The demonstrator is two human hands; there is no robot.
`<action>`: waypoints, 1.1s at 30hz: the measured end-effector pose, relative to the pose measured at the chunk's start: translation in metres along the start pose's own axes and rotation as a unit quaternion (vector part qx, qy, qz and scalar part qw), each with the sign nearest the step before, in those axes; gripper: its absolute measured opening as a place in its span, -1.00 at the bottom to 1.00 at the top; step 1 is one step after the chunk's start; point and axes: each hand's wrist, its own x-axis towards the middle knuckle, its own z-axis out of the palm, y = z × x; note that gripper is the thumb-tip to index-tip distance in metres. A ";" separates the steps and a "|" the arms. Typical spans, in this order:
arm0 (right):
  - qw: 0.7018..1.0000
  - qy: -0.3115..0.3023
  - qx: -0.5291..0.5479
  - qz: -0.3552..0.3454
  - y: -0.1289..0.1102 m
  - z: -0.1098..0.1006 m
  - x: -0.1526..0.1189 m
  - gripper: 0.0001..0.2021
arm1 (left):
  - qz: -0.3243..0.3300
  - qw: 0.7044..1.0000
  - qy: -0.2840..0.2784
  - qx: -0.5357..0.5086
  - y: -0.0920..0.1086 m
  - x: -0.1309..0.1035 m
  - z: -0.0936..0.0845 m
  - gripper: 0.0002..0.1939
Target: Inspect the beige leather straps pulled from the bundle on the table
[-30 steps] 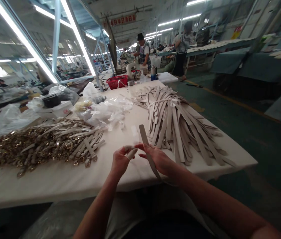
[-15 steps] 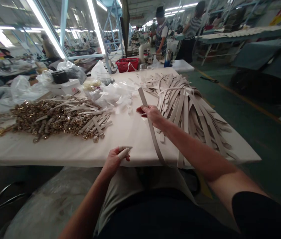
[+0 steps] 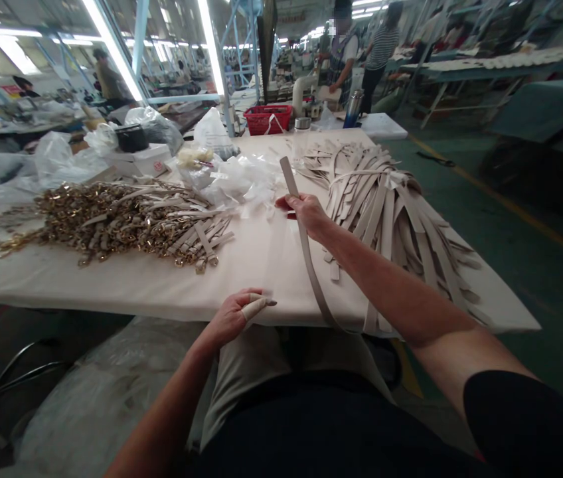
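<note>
My right hand [image 3: 304, 214] is closed around a long grey-beige strap [image 3: 306, 255], gripping it near its upper end. The strap's end rises above my fingers, and its lower part curves down over the table's front edge. Near that edge, my left hand [image 3: 245, 312] pinches the lower end of a faint, see-through plastic sleeve [image 3: 274, 255]. The sleeve stretches up toward my right hand; whether those fingers also hold it is unclear. Pale wraps cover the left thumb and a finger. To the right lies a fanned heap of similar straps [image 3: 376, 199].
A pile of straps with gold-coloured metal fittings [image 3: 127, 222] covers the table's left side. Behind it are crumpled clear bags [image 3: 246, 179] and a white box [image 3: 142, 159]. A red basket [image 3: 267, 121] and a flask [image 3: 354, 109] stand at the back, near another person [image 3: 344, 60].
My view has shifted slightly, so the table sits a little further right. The left hand has turned flatter, its thumb pointing right. The right hand keeps its grip on the strap.
</note>
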 end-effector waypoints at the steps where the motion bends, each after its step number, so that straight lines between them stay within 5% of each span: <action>1: 1.000 0.001 -0.001 0.001 -0.001 0.000 0.000 -0.77 | 0.006 1.000 -0.011 0.004 0.002 0.000 -0.002 -0.69; 7: 0.999 -0.020 0.028 0.014 -0.008 0.006 -0.003 -0.76 | -0.049 0.968 -0.063 -0.236 -0.001 0.007 0.007 -0.48; 13: 0.999 -0.010 0.032 0.026 -0.008 0.009 -0.004 -0.74 | -0.077 0.929 0.020 -0.361 -0.008 0.021 0.028 -0.37; 19: 0.998 0.040 0.026 0.037 -0.006 -0.006 0.000 -0.73 | -0.075 0.903 0.111 -0.408 -0.011 0.017 0.025 -0.42; 27: 0.997 0.065 0.011 0.051 -0.004 -0.008 -0.003 -0.77 | -0.028 0.947 0.239 -0.212 -0.027 0.012 0.017 -0.54; 30: 0.997 0.060 0.010 0.048 -0.004 -0.009 -0.003 -0.77 | -0.036 0.973 0.223 -0.052 -0.030 0.007 0.003 -0.72; 33: 0.998 0.050 0.003 0.039 -0.002 -0.012 0.002 -0.77 | -0.047 0.967 0.190 0.161 -0.021 -0.002 -0.010 -0.75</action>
